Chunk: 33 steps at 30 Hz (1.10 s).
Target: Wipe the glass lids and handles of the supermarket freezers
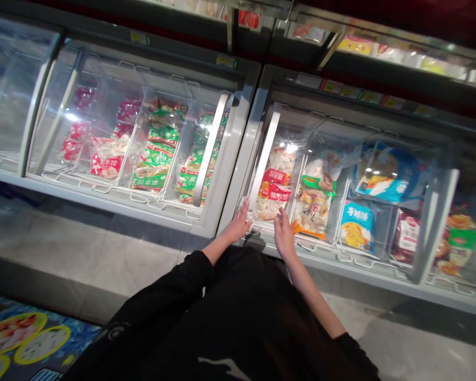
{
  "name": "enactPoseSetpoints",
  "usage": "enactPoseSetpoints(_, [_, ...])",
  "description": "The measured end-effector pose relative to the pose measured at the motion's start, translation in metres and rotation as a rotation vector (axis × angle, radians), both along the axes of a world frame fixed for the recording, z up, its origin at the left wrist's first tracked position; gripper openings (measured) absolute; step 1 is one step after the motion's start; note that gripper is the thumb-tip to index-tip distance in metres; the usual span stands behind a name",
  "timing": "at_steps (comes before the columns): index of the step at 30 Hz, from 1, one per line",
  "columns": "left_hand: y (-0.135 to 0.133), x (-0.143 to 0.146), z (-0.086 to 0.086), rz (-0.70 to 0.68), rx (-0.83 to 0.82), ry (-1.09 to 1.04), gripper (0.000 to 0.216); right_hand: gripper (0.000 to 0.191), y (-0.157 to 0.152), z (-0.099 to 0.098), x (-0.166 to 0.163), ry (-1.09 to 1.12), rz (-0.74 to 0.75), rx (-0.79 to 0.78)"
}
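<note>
One left hand (239, 224) is touching one crumpled white sheet (251, 216), its grip impossible to tell; one right hand (284, 234) is hovering empty, loosely uncurled. Beyond, one long white curved handle (265, 156) is pointing away, long axis leaning right, on a grey glass-lidded freezer (241, 182).

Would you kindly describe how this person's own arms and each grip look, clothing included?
The black left sleeve carries a small pale mark and reaches farther down than the black right sleeve, which leaves much of the right forearm bare. The left grip and right grip are human hands, with no gloves visible.
</note>
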<state>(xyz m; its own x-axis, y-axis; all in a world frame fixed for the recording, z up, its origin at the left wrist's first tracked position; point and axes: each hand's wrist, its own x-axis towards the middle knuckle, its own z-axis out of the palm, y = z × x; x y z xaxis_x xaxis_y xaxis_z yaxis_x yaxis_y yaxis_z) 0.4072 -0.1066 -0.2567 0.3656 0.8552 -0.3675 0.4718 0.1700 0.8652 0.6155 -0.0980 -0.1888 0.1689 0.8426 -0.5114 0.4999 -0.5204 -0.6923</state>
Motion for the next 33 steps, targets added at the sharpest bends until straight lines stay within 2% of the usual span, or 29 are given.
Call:
enactPoseSetpoints(5, [-0.037, 0.001, 0.007, -0.041, -0.033, 0.104, 0.077, 0.072, -0.028, -0.008, -0.006, 0.008, 0.032, -0.045])
enactPoseSetpoints(8, [-0.041, 0.008, 0.009, -0.003, -0.045, 0.165, 0.076, 0.071, -0.035, -0.013, -0.012, 0.027, 0.043, -0.058])
enactPoseSetpoints(10, [-0.034, 0.014, 0.007, 0.068, -0.031, 0.183, 0.073, 0.07, -0.036, -0.016, -0.015, 0.041, 0.047, -0.059])
enactPoseSetpoints(14, [0.009, 0.024, 0.001, 0.233, 0.028, 0.168, 0.075, 0.068, -0.038, -0.019, -0.011, 0.065, 0.046, -0.05])
enactPoseSetpoints(19, [0.092, 0.037, 0.0, 0.273, 0.051, 0.102, 0.077, 0.067, -0.038, -0.02, 0.009, 0.077, 0.011, -0.027])
enactPoseSetpoints(22, [0.132, 0.05, 0.004, 0.341, 0.032, 0.176, 0.073, 0.066, -0.037, -0.024, 0.021, 0.079, -0.035, -0.013])
enactPoseSetpoints(24, [0.145, 0.057, 0.008, 0.394, 0.001, 0.265, 0.066, 0.065, -0.036, -0.028, 0.025, 0.083, -0.065, 0.0])
enactPoseSetpoints(26, [0.145, 0.061, 0.012, 0.429, -0.038, 0.351, 0.059, 0.064, -0.035, -0.032, 0.026, 0.091, -0.094, 0.013])
enactPoseSetpoints(29, [0.127, 0.06, 0.02, 0.427, -0.079, 0.421, 0.051, 0.063, -0.036, -0.037, 0.02, 0.103, -0.136, 0.025])
enactPoseSetpoints(33, [0.106, 0.059, 0.028, 0.41, -0.073, 0.481, 0.053, 0.064, -0.035, -0.037, 0.013, 0.114, -0.171, 0.029])
